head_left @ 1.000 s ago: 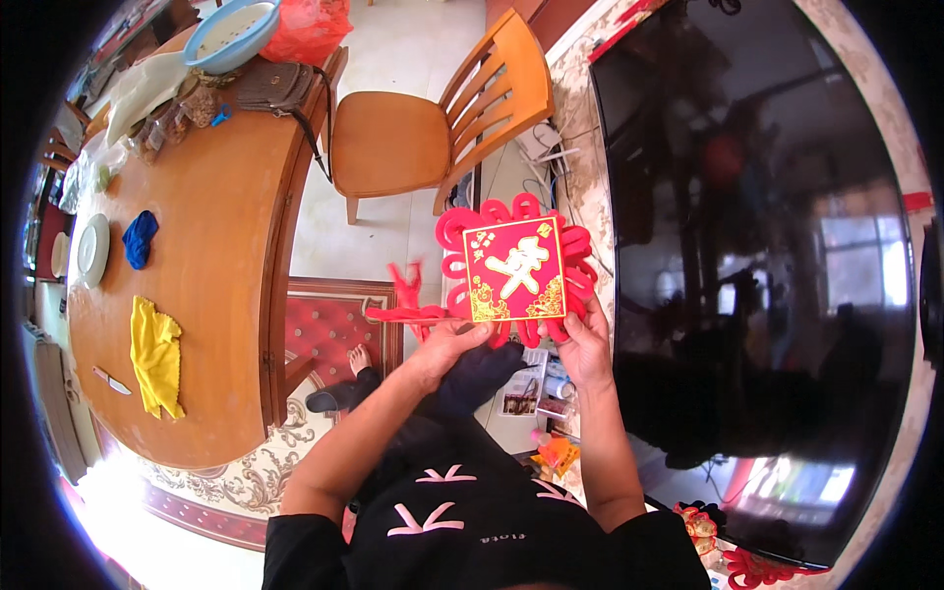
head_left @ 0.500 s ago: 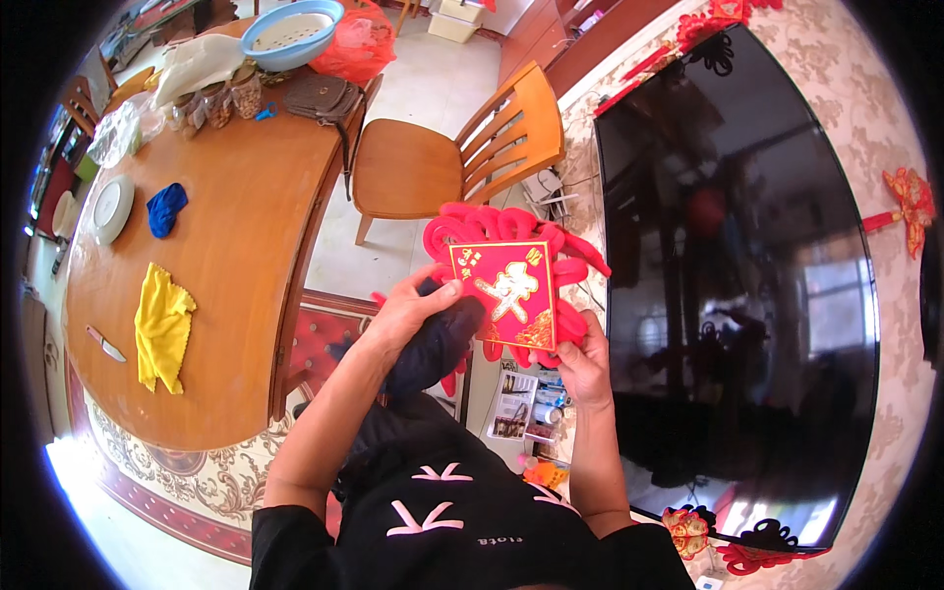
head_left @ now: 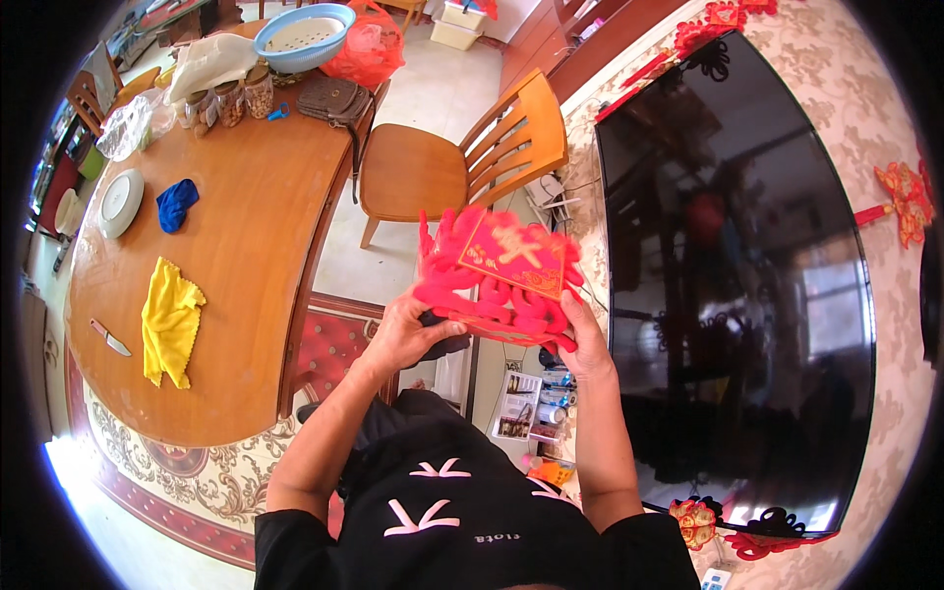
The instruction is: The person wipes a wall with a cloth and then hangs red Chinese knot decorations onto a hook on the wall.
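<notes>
A red knotted ornament [head_left: 501,300] with a square gold-trimmed plaque [head_left: 516,251] is held in front of me, tilted, with thick red loops around the plaque. My left hand [head_left: 418,324] grips its lower left edge, thumb along the bottom. My right hand [head_left: 580,334] grips the lower right. Behind my left hand is something dark, partly hidden.
A wooden table [head_left: 236,344] on the left holds a yellow cloth [head_left: 169,324], knife [head_left: 112,339], blue cloth [head_left: 175,206], plate, jars and basin. A chair [head_left: 413,172] stands ahead. A large screen [head_left: 737,295] with red decorations [head_left: 900,202] is right, above cluttered small items [head_left: 531,403].
The ornament has turned and tipped, so its plaque now slants and the loops face me. My left hand has shifted down along its edge since half a second ago. The view has swung slightly.
</notes>
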A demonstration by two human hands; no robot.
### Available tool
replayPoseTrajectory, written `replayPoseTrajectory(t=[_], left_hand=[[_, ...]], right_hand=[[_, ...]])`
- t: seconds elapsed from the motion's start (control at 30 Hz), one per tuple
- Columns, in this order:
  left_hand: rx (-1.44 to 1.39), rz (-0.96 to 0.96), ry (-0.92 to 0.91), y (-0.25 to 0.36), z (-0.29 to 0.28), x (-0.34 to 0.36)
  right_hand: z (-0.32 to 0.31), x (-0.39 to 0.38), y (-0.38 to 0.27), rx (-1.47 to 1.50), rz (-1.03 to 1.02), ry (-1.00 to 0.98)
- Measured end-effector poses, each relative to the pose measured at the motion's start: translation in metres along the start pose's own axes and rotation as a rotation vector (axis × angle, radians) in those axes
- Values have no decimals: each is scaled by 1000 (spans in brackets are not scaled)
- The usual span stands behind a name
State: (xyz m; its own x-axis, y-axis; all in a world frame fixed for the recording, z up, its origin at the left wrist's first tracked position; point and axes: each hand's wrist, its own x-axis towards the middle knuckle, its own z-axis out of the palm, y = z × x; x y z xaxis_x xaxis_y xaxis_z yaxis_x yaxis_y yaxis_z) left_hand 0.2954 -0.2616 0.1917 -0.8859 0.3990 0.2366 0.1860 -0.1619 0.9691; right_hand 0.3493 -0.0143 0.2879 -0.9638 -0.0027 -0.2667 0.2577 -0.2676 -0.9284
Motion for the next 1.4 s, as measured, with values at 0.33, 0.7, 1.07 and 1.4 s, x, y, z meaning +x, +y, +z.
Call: replayPoseTrajectory(t=[0.33, 0.7, 1.07, 1.4], left_hand=[[-156, -354, 145, -3, -14, -14], [-412, -247, 55, 47, -96, 20], [-178, -51, -59, 75, -80, 37], [636, 586, 133, 56, -67, 19]], right_hand=[[38, 15, 1, 16, -318, 83], [68, 27, 0, -34, -145, -78], [50, 40, 17, -125, -250, -99], [84, 92, 16, 326, -480, -532]])
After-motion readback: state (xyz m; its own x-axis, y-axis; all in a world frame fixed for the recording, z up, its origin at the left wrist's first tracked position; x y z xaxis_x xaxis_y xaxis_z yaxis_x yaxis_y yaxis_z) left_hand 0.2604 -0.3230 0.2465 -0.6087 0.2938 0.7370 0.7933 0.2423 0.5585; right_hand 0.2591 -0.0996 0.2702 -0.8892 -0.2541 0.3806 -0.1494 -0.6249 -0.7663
